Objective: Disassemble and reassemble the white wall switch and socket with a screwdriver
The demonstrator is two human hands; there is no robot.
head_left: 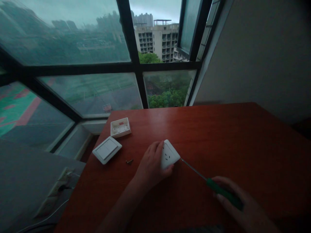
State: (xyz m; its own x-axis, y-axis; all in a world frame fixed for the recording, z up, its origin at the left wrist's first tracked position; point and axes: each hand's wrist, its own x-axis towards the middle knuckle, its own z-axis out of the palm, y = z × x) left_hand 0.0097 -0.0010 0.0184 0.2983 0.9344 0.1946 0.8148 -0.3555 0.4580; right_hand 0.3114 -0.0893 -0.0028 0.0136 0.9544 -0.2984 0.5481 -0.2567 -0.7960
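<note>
My left hand [152,161] grips a white wall socket [169,156] from its left side, tilting it above the tabletop. The socket's face, with several dark slots, is turned up toward me. In my right hand [234,197] is a screwdriver [224,194] with a green handle, its thin metal shaft pointing up and left. The tip meets the socket's right corner; whether it sits in a gap there is too small to tell. Left of my left hand, a few small screws [129,161] lie on the wood.
A white wall switch [107,150] lies near the left edge of the reddish table [218,136], touching or almost touching an open white mounting box [120,127]. Windows rise behind the table. Sockets with plugs and cables [64,187] are on the wall at lower left.
</note>
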